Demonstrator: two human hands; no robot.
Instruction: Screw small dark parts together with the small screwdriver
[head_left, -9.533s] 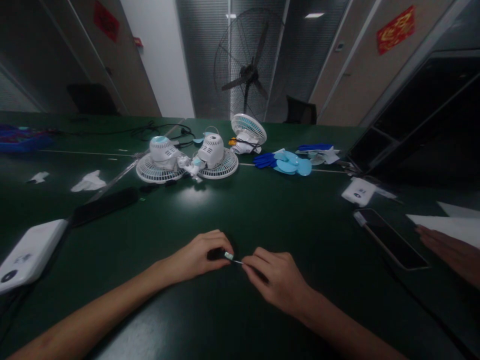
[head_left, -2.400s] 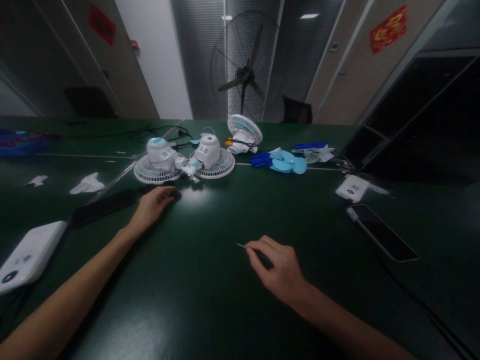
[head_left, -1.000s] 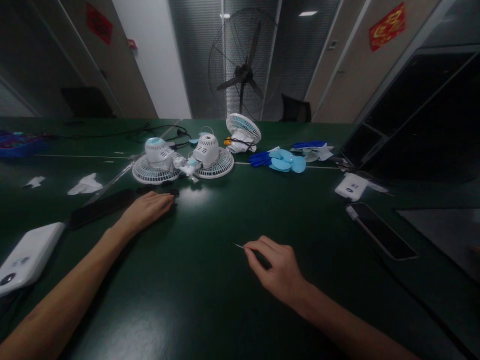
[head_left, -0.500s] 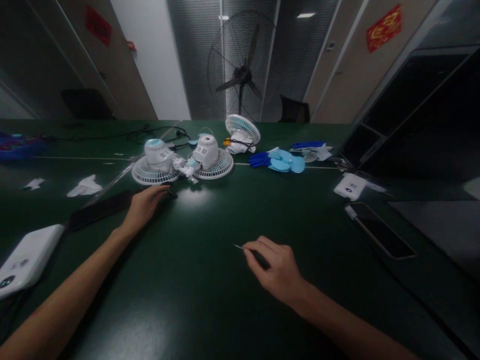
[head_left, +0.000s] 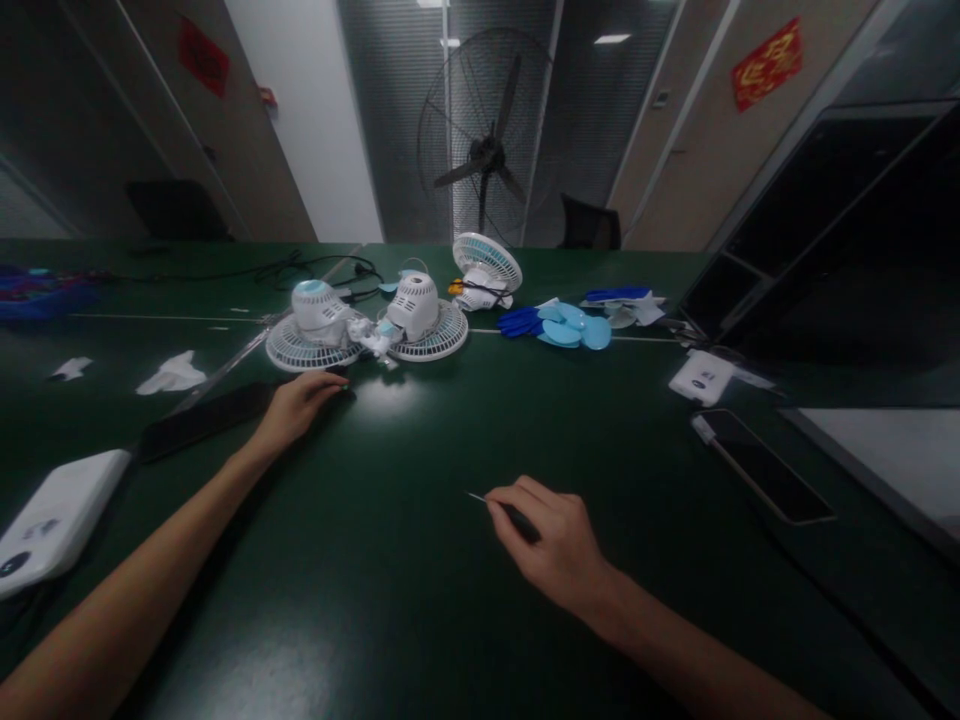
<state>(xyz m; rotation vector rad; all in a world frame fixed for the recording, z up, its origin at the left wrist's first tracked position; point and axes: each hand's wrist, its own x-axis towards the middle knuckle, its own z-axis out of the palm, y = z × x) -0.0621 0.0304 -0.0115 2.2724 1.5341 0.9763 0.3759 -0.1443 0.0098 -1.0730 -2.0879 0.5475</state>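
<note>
My right hand (head_left: 551, 540) is closed round the dark handle of a small screwdriver (head_left: 477, 497), whose thin metal shaft points left above the green table (head_left: 405, 600). At the right end of a long dark object (head_left: 206, 418), my left hand (head_left: 304, 408) has thumb and forefinger pinched together. Something small and dark shows at those fingertips, too small to name. Just beyond the left hand, two small white fans lie grille down, the left fan (head_left: 315, 315) and the right fan (head_left: 416, 310), with crumpled white plastic between them.
Farther back are a third fan (head_left: 484, 270), blue gloves (head_left: 519, 321) and light-blue fan blades (head_left: 574, 325). To the right lie a white box-shaped device (head_left: 701, 376) and a phone (head_left: 765, 465). A white power bank (head_left: 64, 515) sits at the left, near crumpled tissue (head_left: 172, 373).
My left fingertips have shifted slightly right and closed more over the small dark thing. My right hand and the screwdriver stay almost still.
</note>
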